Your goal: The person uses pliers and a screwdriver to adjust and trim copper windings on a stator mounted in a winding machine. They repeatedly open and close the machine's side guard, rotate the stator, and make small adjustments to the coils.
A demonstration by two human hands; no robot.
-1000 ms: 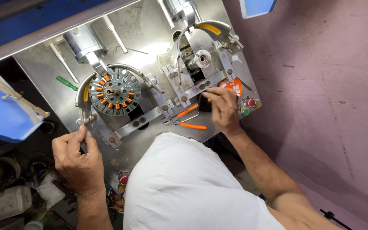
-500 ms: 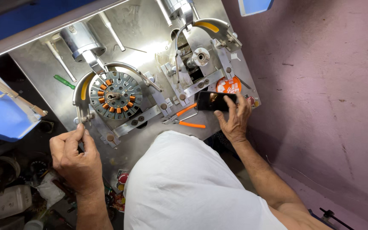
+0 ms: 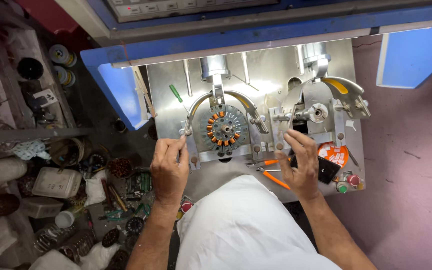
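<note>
Stator (image 3: 224, 128) sits clamped at the desk's left fixture, right fixture (image 3: 318, 113) unloaded; our left hand (image 3: 168, 169) pinches the clamp arm (image 3: 190, 124), right hand (image 3: 300, 165) fingers spread.

Left hand (image 3: 169, 170) at stator (image 3: 224, 129) fixture, right hand (image 3: 300, 162) over orange-handled pliers (image 3: 273, 171)

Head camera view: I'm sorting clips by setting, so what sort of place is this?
Probably a small motor-winding workshop. A round stator core with orange slot inserts sits in a metal bench machine, the left hand beside it, and coils and parts litter the floor.
</note>
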